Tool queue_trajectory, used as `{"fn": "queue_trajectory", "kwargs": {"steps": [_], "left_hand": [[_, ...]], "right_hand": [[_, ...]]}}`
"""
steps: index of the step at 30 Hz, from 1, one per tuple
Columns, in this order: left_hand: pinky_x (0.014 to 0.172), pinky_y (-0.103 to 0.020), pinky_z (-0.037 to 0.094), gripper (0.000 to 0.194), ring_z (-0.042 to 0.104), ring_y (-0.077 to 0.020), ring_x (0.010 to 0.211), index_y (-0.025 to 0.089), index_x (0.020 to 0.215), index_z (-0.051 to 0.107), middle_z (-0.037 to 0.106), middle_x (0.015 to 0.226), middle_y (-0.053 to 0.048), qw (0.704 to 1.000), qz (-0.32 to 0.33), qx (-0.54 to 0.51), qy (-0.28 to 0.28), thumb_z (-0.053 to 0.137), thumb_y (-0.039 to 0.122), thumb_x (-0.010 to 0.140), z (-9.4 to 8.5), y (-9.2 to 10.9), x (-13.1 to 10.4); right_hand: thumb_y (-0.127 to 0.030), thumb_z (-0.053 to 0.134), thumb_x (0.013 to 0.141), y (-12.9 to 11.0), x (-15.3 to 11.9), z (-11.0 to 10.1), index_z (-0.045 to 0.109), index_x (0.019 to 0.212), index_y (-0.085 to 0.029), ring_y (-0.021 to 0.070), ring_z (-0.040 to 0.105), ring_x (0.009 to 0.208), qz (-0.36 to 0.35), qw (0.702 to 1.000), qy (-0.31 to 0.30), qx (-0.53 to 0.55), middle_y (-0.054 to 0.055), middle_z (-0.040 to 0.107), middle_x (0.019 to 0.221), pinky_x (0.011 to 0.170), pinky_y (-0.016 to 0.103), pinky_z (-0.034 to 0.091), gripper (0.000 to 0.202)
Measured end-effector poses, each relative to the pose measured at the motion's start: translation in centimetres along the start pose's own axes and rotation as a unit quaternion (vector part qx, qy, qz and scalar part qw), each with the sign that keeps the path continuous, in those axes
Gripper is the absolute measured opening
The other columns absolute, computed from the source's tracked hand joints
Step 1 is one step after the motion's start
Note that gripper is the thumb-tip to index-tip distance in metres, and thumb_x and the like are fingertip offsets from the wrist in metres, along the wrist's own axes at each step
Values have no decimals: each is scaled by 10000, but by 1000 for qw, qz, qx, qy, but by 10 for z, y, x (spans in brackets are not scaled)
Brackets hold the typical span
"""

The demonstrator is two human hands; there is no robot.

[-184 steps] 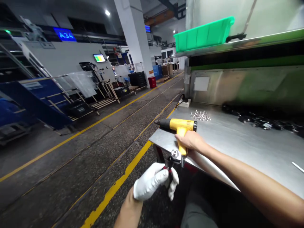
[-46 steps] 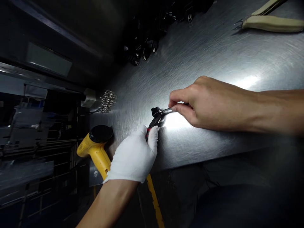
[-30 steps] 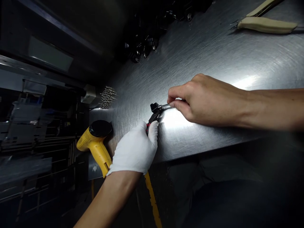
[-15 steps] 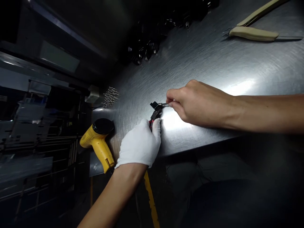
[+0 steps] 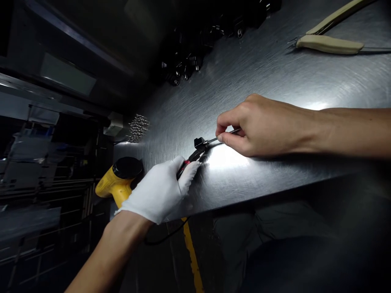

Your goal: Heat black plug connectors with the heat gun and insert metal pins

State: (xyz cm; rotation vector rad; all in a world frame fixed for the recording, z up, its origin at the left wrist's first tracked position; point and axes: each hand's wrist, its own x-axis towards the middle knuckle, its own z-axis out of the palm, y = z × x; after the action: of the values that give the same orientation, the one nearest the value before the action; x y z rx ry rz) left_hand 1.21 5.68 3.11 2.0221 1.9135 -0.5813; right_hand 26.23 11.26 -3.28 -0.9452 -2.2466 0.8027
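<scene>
My left hand [image 5: 155,189], in a white glove, is closed around a slim black-and-red tool [image 5: 187,162] whose kind I cannot make out. Its dark front end reaches a small black block-shaped part [image 5: 199,142]. A thin metal rod [image 5: 213,140] meets this part at a silvery end. My bare right hand [image 5: 247,126] pinches the rod between thumb and fingertips, and the rod's rear passes under the curled fingers. Both hands are over the metal tabletop near its front edge. The exact contact between tool and part is too small to tell.
Cream-handled pliers [image 5: 330,44] lie at the far right. Several black parts with shiny metal ends [image 5: 186,67] are heaped at the back. A cluster of small metal pieces [image 5: 138,128] and a yellow heat gun [image 5: 114,185] are at the left, beyond the brushed metal table [image 5: 259,73].
My left hand has shifted left and back from the small part, showing more of the tool. My right hand's fingers have opened into a looser pinch, with more rod visible.
</scene>
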Motion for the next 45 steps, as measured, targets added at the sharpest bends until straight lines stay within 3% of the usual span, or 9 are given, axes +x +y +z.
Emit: {"fn": "queue_trajectory", "kwargs": {"steps": [5, 10, 13, 17, 21, 28, 33, 39, 45], "left_hand": [[595, -298, 407, 442, 600, -171, 622, 237, 806, 557, 654, 690, 10, 999, 29, -10, -39, 454, 644, 944, -5, -11, 9], [579, -296, 396, 289, 580, -158, 603, 246, 802, 556, 645, 688, 23, 996, 69, 33, -49, 465, 479, 946, -12, -23, 23], [562, -298, 369, 177, 540, -149, 581, 245, 784, 542, 638, 696, 24, 989, 127, 70, -38, 503, 377, 895, -15, -28, 34], [561, -303, 347, 153, 507, -147, 573, 244, 772, 518, 624, 704, 15, 978, 181, 93, -38, 510, 355, 876, -17, -33, 44], [565, -306, 347, 136, 520, -154, 591, 250, 791, 521, 628, 723, 15, 979, 177, 90, -39, 520, 361, 870, -15, -37, 45], [574, -314, 352, 142, 520, -164, 593, 256, 799, 507, 615, 726, 15, 982, 169, 76, -31, 522, 377, 872, -12, -38, 43], [573, -315, 340, 150, 529, -173, 604, 256, 801, 505, 608, 726, 7, 984, 158, 80, -35, 516, 386, 874, -14, -35, 42], [572, -309, 359, 145, 532, -165, 589, 258, 794, 519, 623, 712, 20, 986, 146, 64, -49, 522, 380, 872, -17, -33, 42], [579, -309, 397, 242, 578, -169, 577, 249, 814, 548, 636, 671, 13, 992, 79, 25, -93, 459, 443, 927, -20, -29, 39]], "right_hand": [[-249, 568, 922, 2, 2, -1, 790, 912, -222, 104, 558, 536, -26, 999, -17, -33, -35, 669, 615, 551, 275, 368, 223], [-344, 569, 962, 7, 6, -3, 796, 867, -224, 104, 479, 496, -52, 995, -31, -76, -28, 615, 560, 513, 282, 311, 274], [-375, 554, 981, 10, 13, -6, 788, 790, -231, 106, 447, 489, -83, 990, -74, -90, -29, 588, 541, 515, 290, 291, 335], [-423, 553, 979, 16, 25, -11, 773, 775, -247, 105, 460, 519, -101, 980, -142, -100, -38, 603, 575, 568, 292, 290, 348], [-475, 525, 988, 22, 33, -13, 777, 817, -270, 114, 479, 549, -94, 976, -174, -88, -43, 622, 610, 606, 298, 297, 366], [-459, 550, 993, 22, 32, -15, 735, 741, -249, 109, 414, 488, -88, 981, -163, -57, -49, 520, 523, 551, 309, 283, 376], [-451, 522, 1012, 23, 31, -16, 754, 783, -245, 108, 463, 518, -95, 979, -174, -56, -35, 591, 576, 564, 305, 305, 386], [-418, 530, 1011, 24, 28, -15, 760, 781, -224, 108, 481, 529, -104, 981, -143, -75, -26, 610, 588, 572, 296, 310, 379], [-410, 533, 1010, 28, 24, -11, 746, 760, -191, 106, 485, 517, -112, 984, -82, -113, -15, 604, 570, 535, 284, 304, 395]]}}
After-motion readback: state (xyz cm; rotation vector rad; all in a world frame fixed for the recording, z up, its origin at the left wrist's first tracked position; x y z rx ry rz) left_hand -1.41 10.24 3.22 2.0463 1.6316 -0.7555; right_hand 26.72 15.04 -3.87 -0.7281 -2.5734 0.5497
